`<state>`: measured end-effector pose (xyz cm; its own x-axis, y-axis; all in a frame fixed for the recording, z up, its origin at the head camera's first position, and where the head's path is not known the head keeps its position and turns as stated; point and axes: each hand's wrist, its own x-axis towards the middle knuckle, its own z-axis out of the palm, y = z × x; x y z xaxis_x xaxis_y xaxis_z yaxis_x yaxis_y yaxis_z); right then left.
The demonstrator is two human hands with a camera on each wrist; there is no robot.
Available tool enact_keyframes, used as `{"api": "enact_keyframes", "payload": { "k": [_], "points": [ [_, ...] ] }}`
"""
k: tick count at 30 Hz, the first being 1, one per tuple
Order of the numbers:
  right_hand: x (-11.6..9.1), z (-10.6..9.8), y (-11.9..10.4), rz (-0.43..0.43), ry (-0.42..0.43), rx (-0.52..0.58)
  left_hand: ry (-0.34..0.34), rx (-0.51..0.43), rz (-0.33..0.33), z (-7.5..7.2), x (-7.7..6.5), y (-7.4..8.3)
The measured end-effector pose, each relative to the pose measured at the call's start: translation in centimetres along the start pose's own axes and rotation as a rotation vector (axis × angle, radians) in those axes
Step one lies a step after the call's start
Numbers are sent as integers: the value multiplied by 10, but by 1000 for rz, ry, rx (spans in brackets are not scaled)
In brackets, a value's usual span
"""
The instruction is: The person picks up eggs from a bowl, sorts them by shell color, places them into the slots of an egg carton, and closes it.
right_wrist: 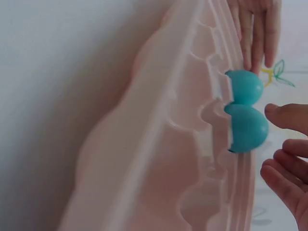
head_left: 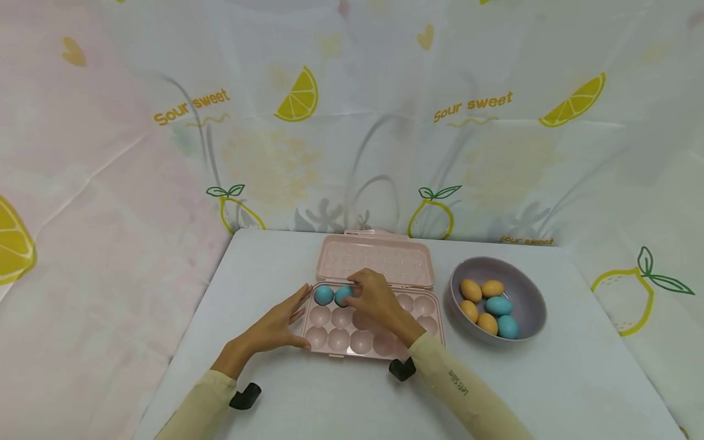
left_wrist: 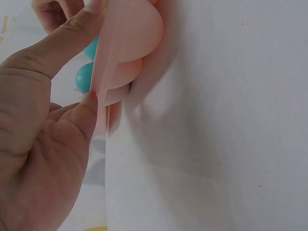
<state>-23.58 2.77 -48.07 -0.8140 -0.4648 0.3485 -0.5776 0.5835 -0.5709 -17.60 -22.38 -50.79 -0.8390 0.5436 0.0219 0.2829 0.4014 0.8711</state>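
Note:
A pink egg carton (head_left: 338,353) lies on the table with its lid folded back. Two blue eggs sit side by side in its back row: one in the left corner cup (head_left: 323,296), the other (right_wrist: 248,129) just right of it. My left hand (head_left: 275,327) spans the carton's left end, thumb and fingertips touching its rim. Over the back row hovers my right hand (head_left: 379,299), nearest the second egg. In the right wrist view its thumb (right_wrist: 291,118) and fingers are spread beside that egg, a small gap apart, holding nothing.
A purple-grey bowl (head_left: 530,305) stands right of the carton, holding several orange-yellow eggs (head_left: 471,290) and two blue eggs (head_left: 498,305). Behind the carton, its raised lid (head_left: 376,260) reaches near the table's back edge. A lemon-print curtain (head_left: 374,122) hangs behind.

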Motion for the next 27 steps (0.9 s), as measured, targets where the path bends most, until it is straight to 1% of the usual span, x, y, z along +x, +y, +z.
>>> {"api": "enact_keyframes", "payload": {
  "k": [5,8,13,18,21,24,27],
  "points": [
    [-1,-15,6,-27,64,15,1,3,11,-1,1,0],
    [-2,-26,13,-37,104,14,10,2,4,-1,1,2],
    [-7,-51,27,-38,148,5,11,30,-11,0,0,3],
    [-13,-84,41,-12,172,-56,9,46,-28,-1,0,2],
    [-19,-103,52,1,189,-90,5,25,-6,-1,-1,3],
    [-28,-121,63,25,206,-137,4,-16,32,-2,-2,9],
    [-38,-135,74,62,222,-200,4,-38,39,-5,-4,21]
  ]
}}
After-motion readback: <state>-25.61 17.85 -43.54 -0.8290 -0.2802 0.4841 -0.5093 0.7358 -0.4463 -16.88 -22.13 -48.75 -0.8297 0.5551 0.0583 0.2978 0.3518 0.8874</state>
